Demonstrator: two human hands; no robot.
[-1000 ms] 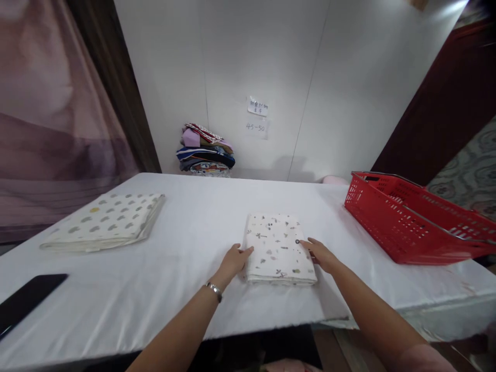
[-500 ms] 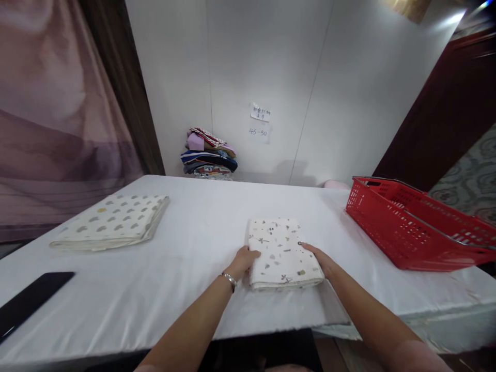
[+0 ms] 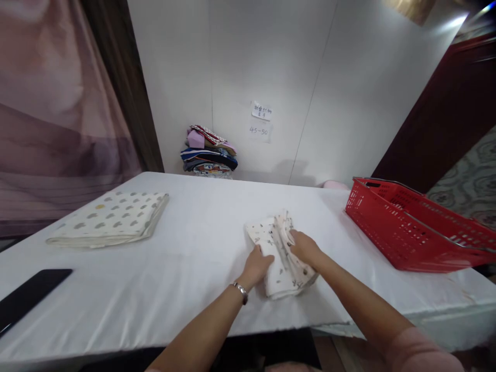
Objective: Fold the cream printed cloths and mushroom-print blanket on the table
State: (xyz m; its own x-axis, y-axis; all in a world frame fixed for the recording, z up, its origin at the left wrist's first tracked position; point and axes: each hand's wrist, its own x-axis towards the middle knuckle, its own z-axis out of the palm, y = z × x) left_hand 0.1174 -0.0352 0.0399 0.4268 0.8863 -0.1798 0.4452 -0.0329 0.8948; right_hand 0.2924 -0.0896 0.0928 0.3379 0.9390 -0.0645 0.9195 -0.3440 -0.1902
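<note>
Near the front edge of the white-covered table (image 3: 194, 268), both forearms reach forward and angle inward toward a patterned white cloth (image 3: 276, 276), which lies between the hands, partly flat and partly bunched. The left hand (image 3: 257, 264), with a silver-coloured bracelet (image 3: 242, 292) at its wrist, is closed narrowly on the cloth's left edge, thumb on top. The right hand (image 3: 305, 249), back uppermost, grips the gathered right part, raised in creases; some fingertips are hidden by fabric. Small plant-like motifs dot the cloth. On the wall (image 3: 170, 77) behind, a lower paper sheet (image 3: 260, 132) reads "45-50"; an upper sheet (image 3: 262, 110) bears handwritten Chinese characters too small to read surely. A red plastic basket (image 3: 406, 237) stands at right.
</note>
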